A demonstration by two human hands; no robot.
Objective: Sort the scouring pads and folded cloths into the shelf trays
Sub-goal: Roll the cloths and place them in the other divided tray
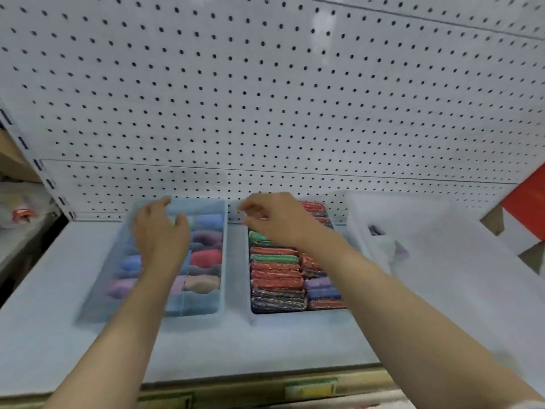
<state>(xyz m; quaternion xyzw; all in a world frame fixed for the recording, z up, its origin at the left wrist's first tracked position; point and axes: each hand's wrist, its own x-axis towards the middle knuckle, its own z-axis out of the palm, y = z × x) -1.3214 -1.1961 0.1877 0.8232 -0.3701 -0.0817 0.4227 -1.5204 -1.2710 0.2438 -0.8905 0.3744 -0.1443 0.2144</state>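
Note:
Two clear trays stand side by side on the white shelf. The left tray [219,299] has compartments with folded cloths [205,258] in blue, purple, red and beige. The right tray [249,293] is packed with glittery scouring pads [277,280] in red, green and dark blue. My left hand [159,231] hovers over the far part of the left tray, fingers spread and relaxed, holding nothing. My right hand [274,218] is above the far end of the right tray, fingers loosely curled; nothing shows in it. The frame is motion-blurred.
A white pegboard [265,98] backs the shelf. A white plastic bag [427,240] lies at the right with small items inside, and a red and white box [528,202] stands behind it. The shelf front edge [265,388] carries yellow labels.

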